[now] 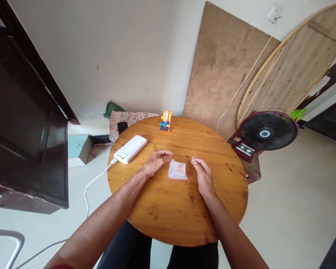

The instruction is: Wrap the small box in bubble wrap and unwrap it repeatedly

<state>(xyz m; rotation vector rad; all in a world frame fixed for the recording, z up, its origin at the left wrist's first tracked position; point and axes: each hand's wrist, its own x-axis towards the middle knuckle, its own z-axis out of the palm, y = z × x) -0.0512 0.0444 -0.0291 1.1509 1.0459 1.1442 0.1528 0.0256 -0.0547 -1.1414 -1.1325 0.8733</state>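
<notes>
A small flat packet in clear bubble wrap point(173, 174), with red print showing through, lies on the round wooden table point(168, 220). At its upper left is my left hand point(156, 163), fingers stretched out and thumb a little apart from them, tips close to the packet's corner. Whether they touch it I cannot tell. My right hand point(204, 175) hovers right of the packet, apart from it, with fingertips and thumb brought together. Anything between those tips is too small to make out. A tape dispenser point(165, 121), orange and blue, stands at the table's far edge.
A white power bank point(130, 149) with a white cable point(98, 175) occupies the table's left side. Beyond the right edge stands a dark red fan point(264, 133). A brown board point(224, 63) and a round wooden tabletop point(291, 56) lean against the wall.
</notes>
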